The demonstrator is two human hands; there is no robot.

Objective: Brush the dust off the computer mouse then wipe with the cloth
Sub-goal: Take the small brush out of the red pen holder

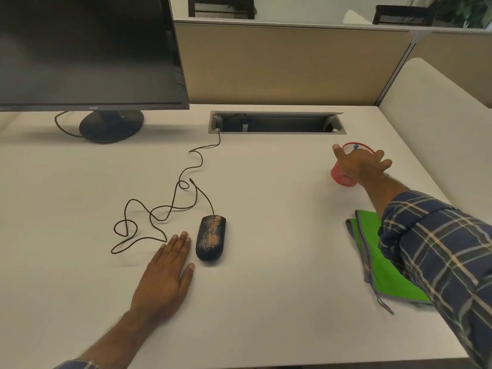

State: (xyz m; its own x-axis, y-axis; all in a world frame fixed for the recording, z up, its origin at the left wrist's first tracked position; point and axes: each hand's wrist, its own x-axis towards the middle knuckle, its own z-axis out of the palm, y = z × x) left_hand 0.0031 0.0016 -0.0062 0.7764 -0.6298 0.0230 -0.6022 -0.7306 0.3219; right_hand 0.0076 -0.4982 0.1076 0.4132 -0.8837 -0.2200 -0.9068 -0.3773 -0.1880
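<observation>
A dark computer mouse [210, 237] speckled with orange-brown dust lies on the white desk [266, 288], its cable [170, 206] looping off to the left and back. My left hand [165, 275] rests flat on the desk just left of the mouse, fingers together, holding nothing. My right hand [359, 163] is stretched out over a red mesh cup [343, 177] at the right, fingers spread, nothing in it. Something blue shows inside the cup; I cannot tell what it is. A green cloth [380, 267] with grey edging lies at the right, partly under my plaid sleeve.
A black monitor [87, 51] on a round stand occupies the back left. A recessed cable tray [277, 123] sits in the desk at the back middle. Beige partition walls close off the back and right. The desk's front edge runs near the bottom right.
</observation>
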